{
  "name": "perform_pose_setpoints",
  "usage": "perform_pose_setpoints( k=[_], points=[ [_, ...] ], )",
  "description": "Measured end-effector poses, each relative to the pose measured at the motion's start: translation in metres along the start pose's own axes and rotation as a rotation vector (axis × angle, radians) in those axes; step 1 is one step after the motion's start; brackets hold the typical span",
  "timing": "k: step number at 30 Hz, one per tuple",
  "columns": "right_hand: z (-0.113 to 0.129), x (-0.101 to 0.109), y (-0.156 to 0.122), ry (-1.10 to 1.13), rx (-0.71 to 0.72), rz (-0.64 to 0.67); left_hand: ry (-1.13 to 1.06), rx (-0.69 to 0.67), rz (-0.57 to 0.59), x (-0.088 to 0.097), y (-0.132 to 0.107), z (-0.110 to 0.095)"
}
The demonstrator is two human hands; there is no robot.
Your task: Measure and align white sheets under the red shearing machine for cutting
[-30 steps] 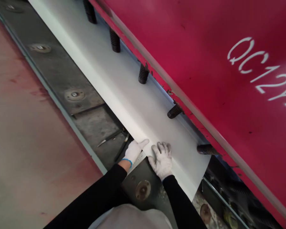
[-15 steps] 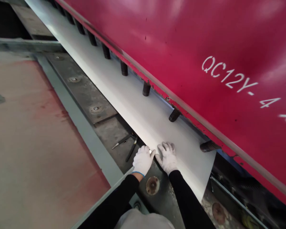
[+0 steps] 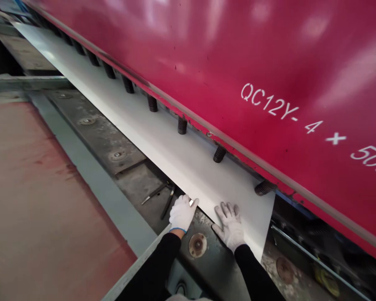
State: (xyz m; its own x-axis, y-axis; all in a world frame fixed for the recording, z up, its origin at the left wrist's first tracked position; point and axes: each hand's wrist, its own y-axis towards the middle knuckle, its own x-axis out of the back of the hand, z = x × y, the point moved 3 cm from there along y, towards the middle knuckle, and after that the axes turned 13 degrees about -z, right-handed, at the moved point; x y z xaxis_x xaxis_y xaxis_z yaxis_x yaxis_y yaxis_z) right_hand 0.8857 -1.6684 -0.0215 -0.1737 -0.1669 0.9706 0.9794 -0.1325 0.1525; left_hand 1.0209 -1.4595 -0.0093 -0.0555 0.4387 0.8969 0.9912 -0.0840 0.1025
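While my right hand [image 3: 230,225] lies open, fingers spread flat on the white metal sheet [image 3: 175,142], my left hand [image 3: 182,213] sits curled at the sheet's near edge, just beside it. A small bright piece [image 3: 191,202] shows at the left fingertips; whether it is gripped, I cannot tell. The sheet lies on the steel tabletop [image 3: 97,133] of the shear, next to a dark-handled hand tool [image 3: 168,202]. Beyond it stand the coiled hold-down feet [image 3: 219,154], below the red machine housing [image 3: 269,62] stencilled "QC12Y-4 × 500".
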Motion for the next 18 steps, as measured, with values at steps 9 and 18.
perform_pose_setpoints(
  k=[9, 18],
  points=[
    [-0.0039, 0.0006, -0.0044, -0.045, -0.015, 0.008, 0.043, -0.017, -0.021, -0.0021, 0.002, -0.0019],
    [-0.0038, 0.0019, -0.0041, -0.022, -0.026, 0.003, 0.023, 0.005, 0.007, 0.0048, 0.0008, -0.0039]
  ],
)
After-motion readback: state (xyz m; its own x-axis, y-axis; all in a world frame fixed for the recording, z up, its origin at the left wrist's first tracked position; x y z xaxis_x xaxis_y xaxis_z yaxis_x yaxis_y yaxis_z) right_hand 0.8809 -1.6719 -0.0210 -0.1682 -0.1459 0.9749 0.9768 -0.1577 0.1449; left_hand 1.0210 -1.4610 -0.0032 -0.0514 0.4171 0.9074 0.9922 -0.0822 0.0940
